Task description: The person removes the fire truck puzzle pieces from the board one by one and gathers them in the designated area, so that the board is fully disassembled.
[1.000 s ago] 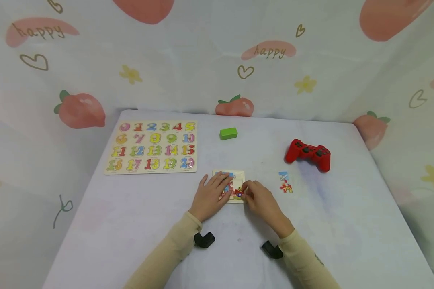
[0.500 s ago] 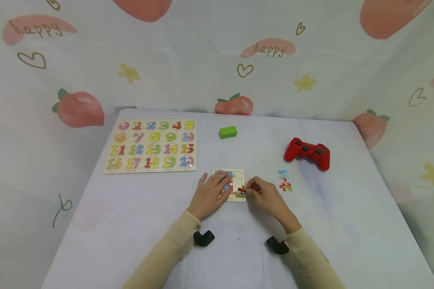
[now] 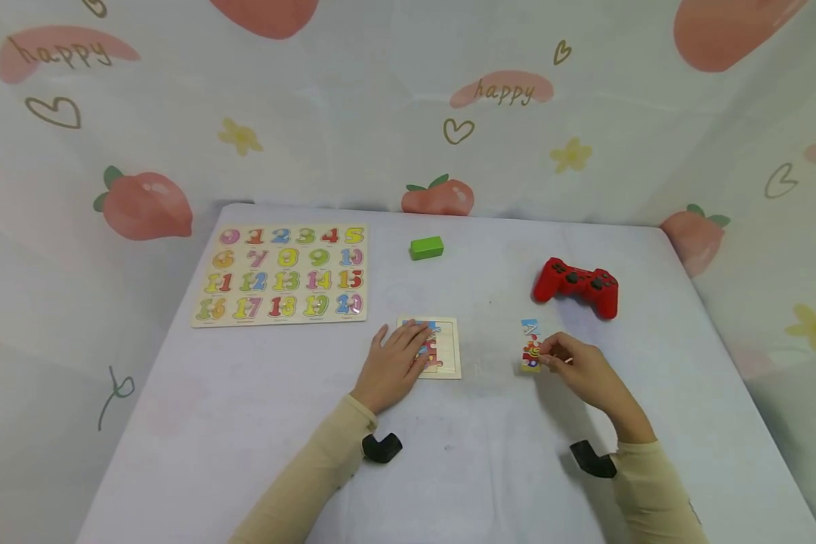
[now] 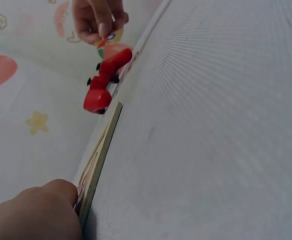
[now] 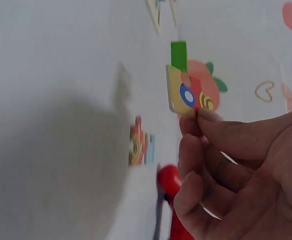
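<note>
My left hand [image 3: 393, 369] rests with straight, spread fingers on a small square wooden jigsaw tray [image 3: 455, 351], hiding part of its left side. Picture pieces show in the tray's left part; its right part is bare wood. Off to the right, my right hand [image 3: 588, 374] pinches a jigsaw piece [image 5: 178, 92] between thumb and forefinger. That piece carries red, yellow and blue print and is held above the table. Just beyond it lie loose jigsaw pieces [image 5: 141, 147], one of them light blue with white marks.
A red game controller [image 3: 576, 287] lies beyond the loose pieces. A green block [image 3: 426, 248] stands near the back edge. At the left lies a wooden number board [image 3: 279, 276]. Printed cloth hangs behind the white table [image 3: 245, 400].
My right hand has lifted the pinched jigsaw piece out of the tray and carried it right, to the loose pieces. My left hand has stayed on the tray.
</note>
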The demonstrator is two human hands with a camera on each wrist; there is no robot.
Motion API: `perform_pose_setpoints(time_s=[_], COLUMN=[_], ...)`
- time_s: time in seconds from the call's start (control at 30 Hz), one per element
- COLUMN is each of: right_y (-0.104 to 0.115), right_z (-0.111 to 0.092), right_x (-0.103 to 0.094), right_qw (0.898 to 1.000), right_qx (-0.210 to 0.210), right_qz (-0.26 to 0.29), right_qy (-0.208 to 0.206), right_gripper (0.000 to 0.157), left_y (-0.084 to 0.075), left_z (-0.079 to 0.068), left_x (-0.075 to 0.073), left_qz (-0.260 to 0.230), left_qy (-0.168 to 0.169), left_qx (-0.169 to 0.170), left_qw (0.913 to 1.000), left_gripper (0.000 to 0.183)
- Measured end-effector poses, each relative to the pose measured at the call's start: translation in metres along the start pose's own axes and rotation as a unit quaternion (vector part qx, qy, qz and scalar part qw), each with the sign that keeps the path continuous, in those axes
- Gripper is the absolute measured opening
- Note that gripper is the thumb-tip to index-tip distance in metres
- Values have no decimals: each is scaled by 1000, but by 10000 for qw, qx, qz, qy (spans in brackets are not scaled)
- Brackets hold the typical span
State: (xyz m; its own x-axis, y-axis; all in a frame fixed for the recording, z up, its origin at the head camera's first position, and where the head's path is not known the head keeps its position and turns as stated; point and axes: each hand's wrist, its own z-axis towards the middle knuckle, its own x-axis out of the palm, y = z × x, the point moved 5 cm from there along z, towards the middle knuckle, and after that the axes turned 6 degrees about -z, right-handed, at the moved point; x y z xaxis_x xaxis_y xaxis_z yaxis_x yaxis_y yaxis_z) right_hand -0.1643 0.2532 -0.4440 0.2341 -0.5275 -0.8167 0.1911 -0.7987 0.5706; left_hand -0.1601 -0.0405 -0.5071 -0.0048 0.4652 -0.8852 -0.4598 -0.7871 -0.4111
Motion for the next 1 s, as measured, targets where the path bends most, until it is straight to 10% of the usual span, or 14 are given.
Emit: perform_pose_setpoints(time_s=[1.0], right_y=[-38], right_z=[-12], right_x=[8], right_qw=[9976], right_qx=[315], right_qz=[-20], right_qy=[619], right_gripper=[8], left_y=[4], left_z=[1], left_x=[4], left_qz=[104], left_qy=[-49], left_qx=[-162], left_qw=[9998], left_gripper=[50])
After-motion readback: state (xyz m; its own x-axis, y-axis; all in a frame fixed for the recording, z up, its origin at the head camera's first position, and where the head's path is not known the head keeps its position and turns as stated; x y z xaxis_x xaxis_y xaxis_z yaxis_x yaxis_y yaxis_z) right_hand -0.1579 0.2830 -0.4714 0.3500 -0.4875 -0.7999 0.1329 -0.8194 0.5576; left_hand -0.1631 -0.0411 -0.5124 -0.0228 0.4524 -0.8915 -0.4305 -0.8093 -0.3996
